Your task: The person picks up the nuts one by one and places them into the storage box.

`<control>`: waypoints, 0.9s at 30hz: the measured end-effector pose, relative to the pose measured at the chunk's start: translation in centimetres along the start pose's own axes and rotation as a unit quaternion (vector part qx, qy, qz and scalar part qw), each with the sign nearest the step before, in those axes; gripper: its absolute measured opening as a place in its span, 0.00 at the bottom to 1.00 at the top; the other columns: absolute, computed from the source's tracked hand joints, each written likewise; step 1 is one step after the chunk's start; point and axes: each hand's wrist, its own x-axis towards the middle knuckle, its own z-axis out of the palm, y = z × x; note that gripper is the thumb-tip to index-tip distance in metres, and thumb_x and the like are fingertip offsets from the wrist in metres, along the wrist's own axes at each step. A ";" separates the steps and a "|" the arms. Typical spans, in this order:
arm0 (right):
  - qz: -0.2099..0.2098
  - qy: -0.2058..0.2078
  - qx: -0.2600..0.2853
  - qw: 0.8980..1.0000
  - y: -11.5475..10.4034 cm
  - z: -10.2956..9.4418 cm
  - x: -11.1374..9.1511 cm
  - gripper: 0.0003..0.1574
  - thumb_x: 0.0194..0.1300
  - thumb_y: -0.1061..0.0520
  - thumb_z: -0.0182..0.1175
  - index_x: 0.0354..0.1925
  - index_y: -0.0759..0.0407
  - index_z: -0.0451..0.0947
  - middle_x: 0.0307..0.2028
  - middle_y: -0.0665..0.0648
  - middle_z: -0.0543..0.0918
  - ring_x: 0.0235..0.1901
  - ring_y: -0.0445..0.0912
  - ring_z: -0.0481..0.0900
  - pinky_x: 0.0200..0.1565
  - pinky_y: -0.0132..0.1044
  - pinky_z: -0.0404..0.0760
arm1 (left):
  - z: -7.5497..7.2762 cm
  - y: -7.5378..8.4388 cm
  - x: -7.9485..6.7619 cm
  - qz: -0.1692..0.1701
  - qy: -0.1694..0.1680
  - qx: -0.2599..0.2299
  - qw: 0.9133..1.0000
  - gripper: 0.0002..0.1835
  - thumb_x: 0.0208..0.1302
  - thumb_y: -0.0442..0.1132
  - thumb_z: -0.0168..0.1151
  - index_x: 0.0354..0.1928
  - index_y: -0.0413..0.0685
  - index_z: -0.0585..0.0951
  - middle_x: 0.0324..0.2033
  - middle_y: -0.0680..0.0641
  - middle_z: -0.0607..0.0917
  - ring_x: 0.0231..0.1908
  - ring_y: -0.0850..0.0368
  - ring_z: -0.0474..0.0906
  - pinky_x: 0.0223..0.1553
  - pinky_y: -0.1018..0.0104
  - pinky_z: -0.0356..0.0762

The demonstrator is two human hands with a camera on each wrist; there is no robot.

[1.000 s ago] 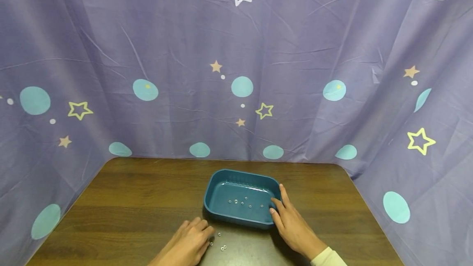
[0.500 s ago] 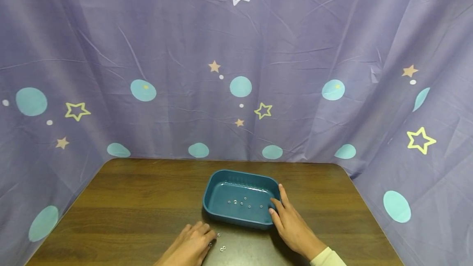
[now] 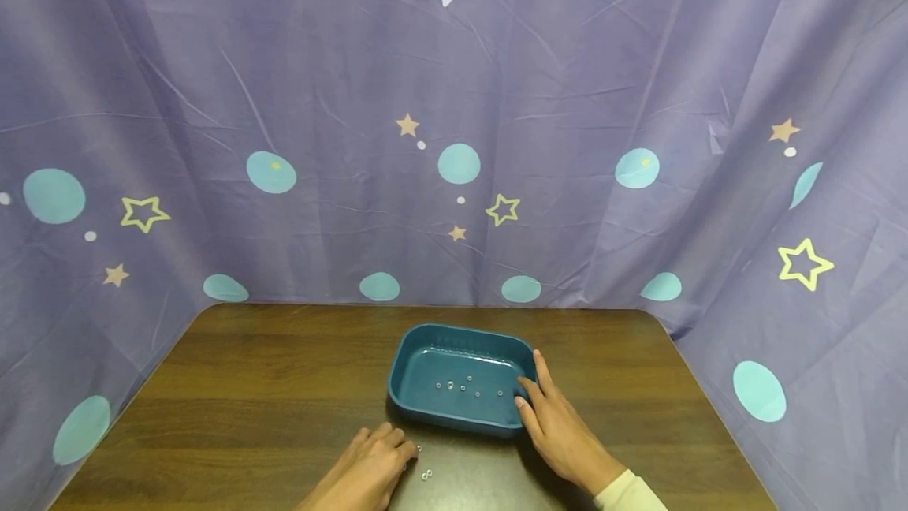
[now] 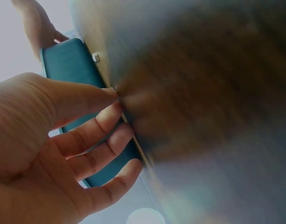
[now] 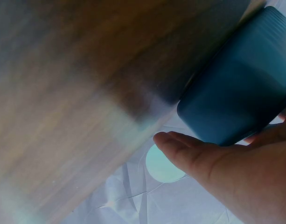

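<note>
A teal plastic tray stands mid-table with several small metal nuts scattered on its floor. My right hand holds the tray's right end, fingers on both sides of the rim; in the right wrist view one fingertip extends beneath the tray's outer wall. My left hand is low over the table, left of the tray's front. Its thumb and index tips meet at the tabletop in the left wrist view, beside a loose nut; I cannot tell whether a nut is between them.
More loose nuts lie on the brown wooden table in front of the tray, to the right of the left hand. A purple patterned cloth hangs behind the table and along both sides.
My left hand has shifted slightly right, its fingertips now closer to the loose nuts. The right hand stays at the tray's end, and the tray keeps its place.
</note>
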 end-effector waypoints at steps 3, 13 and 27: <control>0.001 -0.003 -0.002 1.000 0.0 0.0 0.0 0.29 0.80 0.46 0.46 0.66 0.64 0.72 0.80 0.63 0.42 0.67 0.61 0.70 0.62 0.54 0.72 | 0.2 0.0 0.0 -0.003 0.019 0.009 1.000 0.14 0.53 0.35 0.70 0.43 0.52 0.83 0.34 0.55 0.79 0.36 0.58 0.74 0.37 0.54 0.77; 0.000 -0.008 0.002 1.000 0.1 -0.2 0.1 0.29 0.80 0.46 0.46 0.66 0.63 0.72 0.80 0.62 0.41 0.67 0.61 0.70 0.63 0.54 0.72 | 0.3 -0.1 0.4 0.016 0.070 0.035 0.997 0.17 0.54 0.28 0.64 0.46 0.50 0.82 0.32 0.56 0.78 0.33 0.60 0.70 0.32 0.63 0.70; 0.011 -0.014 0.001 1.000 0.0 -0.1 0.1 0.29 0.80 0.45 0.45 0.66 0.63 0.72 0.80 0.61 0.40 0.69 0.61 0.68 0.64 0.55 0.71 | 0.1 -0.1 -0.3 0.054 0.099 -0.018 0.993 0.14 0.55 0.42 0.72 0.43 0.54 0.81 0.35 0.59 0.78 0.36 0.63 0.71 0.33 0.65 0.69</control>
